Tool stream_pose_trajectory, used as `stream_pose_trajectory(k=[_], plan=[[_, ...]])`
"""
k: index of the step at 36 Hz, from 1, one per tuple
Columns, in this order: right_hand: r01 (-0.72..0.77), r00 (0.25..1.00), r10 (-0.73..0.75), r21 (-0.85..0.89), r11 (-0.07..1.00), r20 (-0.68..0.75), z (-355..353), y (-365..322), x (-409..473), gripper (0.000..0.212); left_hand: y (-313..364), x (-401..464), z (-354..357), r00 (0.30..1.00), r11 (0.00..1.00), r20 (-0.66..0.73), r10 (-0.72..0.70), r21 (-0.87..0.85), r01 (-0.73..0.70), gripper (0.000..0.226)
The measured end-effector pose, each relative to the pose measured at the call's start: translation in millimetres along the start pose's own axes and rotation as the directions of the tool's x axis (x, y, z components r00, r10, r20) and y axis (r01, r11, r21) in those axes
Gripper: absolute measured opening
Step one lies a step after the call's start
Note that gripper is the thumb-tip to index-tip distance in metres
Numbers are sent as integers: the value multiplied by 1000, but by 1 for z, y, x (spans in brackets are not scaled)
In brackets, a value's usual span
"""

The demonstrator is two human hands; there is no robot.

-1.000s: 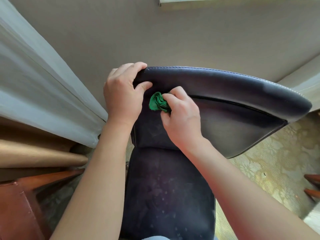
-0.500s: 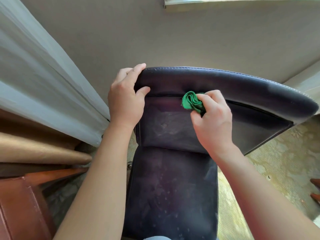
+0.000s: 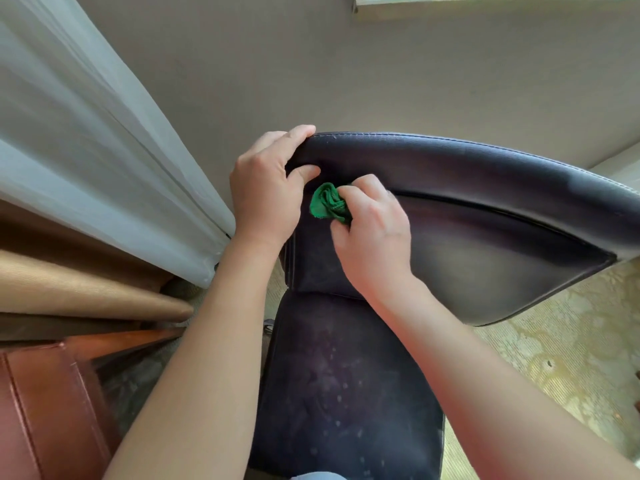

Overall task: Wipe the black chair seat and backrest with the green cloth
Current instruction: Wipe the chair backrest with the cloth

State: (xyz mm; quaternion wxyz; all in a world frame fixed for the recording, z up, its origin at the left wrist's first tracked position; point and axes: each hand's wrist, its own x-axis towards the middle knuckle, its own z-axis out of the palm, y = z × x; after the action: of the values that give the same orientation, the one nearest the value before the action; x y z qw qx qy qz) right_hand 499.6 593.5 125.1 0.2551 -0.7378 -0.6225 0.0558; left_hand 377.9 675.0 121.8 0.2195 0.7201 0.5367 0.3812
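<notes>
A black leather chair fills the middle of the head view, its curved backrest (image 3: 485, 216) near the wall and its dusty, speckled seat (image 3: 346, 393) below. My left hand (image 3: 266, 188) grips the backrest's top left corner, fingers over the rim and thumb on the front. My right hand (image 3: 374, 233) holds a bunched green cloth (image 3: 327, 201) and presses it against the upper left of the backrest, just right of my left thumb. Most of the cloth is hidden in my fist.
A pale curtain (image 3: 104, 140) hangs at the left, with a tan drape (image 3: 69, 289) below it. A reddish-brown leather and wood piece of furniture (image 3: 52, 403) stands at the lower left. A beige wall (image 3: 346, 71) is behind the chair, patterned carpet (image 3: 554, 358) at right.
My right hand with the green cloth swept right along the backrest, then came back left to a spot beside my left thumb. My left hand has stayed on the corner.
</notes>
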Motion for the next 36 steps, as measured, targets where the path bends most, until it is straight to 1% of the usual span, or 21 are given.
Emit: stream_pose_trajectory(k=[2,4,7,9,12,15,17,19,21,23,25,28,33,36], plan=[[28,999,-28,-14,999,23,3,-3,2,18,-5,3,-5,999,999,30,15,-38,-14,45],[62,998,-62,-1,998,33,4,-3,1,24,-9,4,-10,998,997,57,16,-82,-11,44],[107,991,-113,86,991,73,6,-4,-7,36,-7,1,-12,997,994,77,21,-108,-13,43],[112,988,-125,139,984,88,7,-7,-18,41,-5,-3,-10,997,994,79,23,-108,-14,43],[95,994,-105,198,976,40,0,1,-35,49,-4,-11,-6,998,993,65,9,-115,-1,46],[41,997,-24,229,973,-73,-16,24,-48,55,-7,-21,-4,996,990,59,-70,-120,77,52],[-12,986,47,216,976,-157,-23,42,-52,54,-10,-30,-1,985,968,61,-163,-183,171,56],[-62,972,102,190,980,-211,-26,56,-55,53,-14,-38,2,960,919,67,-270,-280,278,56],[-73,965,111,163,984,-237,-23,62,-54,52,-18,-46,6,937,877,72,-342,-334,346,51],[-37,965,72,142,989,-251,-17,61,-51,51,-21,-53,11,919,850,80,-385,-357,388,45],[-5,964,37,122,993,-262,-8,56,-48,50,-25,-58,13,906,830,84,-414,-375,414,43],[-20,967,43,92,996,-252,5,48,-47,53,-30,-62,15,898,821,88,-431,-375,431,44],[9,972,16,109,994,-232,21,40,-54,42,-33,-62,16,899,831,79,-432,-353,430,44],[45,970,-15,118,992,-244,26,36,-52,36,-34,-60,16,898,836,73,-434,-338,432,41]])
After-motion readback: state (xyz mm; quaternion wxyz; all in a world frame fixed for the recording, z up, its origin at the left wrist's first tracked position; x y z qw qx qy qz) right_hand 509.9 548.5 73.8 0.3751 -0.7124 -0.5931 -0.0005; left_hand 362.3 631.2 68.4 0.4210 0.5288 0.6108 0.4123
